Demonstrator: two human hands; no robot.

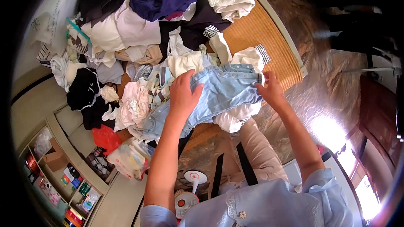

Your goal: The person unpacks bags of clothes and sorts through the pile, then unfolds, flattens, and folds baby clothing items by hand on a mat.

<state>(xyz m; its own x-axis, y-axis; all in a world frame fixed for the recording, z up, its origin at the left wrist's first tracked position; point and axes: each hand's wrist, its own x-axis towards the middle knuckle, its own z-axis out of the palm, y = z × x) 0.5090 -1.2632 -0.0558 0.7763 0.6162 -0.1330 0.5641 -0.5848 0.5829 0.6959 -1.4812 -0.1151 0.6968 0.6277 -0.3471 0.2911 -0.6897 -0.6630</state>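
Note:
A light blue denim garment (223,90) with a row of buttons lies spread near the front edge of the bed. My left hand (184,93) rests on its left part, fingers spread. At its right end, my right hand (270,89) has thumb and fingers around the edge by the dark snap strip. White clothing with striped cuffs (251,56) lies behind and partly under the denim. A cream folded cloth (185,64) is just beyond my left fingertips. Pink clothing (134,105) lies to the left.
A large heap of clothes (126,29) covers the back and left of the woven mat (269,25). Plastic bags (130,157) hang at the bed's near left edge. A shelf unit (54,172) stands lower left. A white and red fan (195,177) is on the floor.

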